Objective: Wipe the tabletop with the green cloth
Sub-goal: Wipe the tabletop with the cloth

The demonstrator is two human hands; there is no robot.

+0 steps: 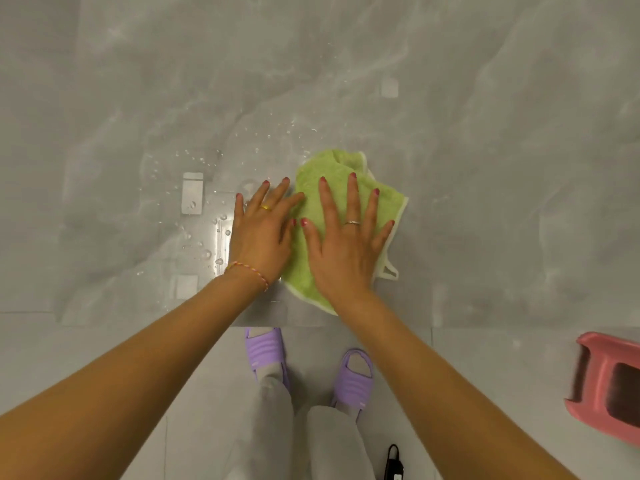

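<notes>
While both hands press flat: fingers splayed wide
Right hand (341,244): on green cloth (311,271)
Left hand (261,233): partly on cloth
Tabletop (485,168): clear glass, water droplets (207,252)
Floor (207,375): grey tile, pink stool (609,386)

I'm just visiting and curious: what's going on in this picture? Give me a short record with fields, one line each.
Surface: clear glass tabletop, grey floor showing through it
Cloth: green cloth, crumpled, lying on the glass
Right hand: flat, fingers spread, pressing on the cloth
Left hand: flat, overlapping the cloth's left edge
Wet patch: water droplets left of and beyond the hands, not yet wiped
Below the glass: purple slippers
Nearby: pink stool at the right edge
</notes>
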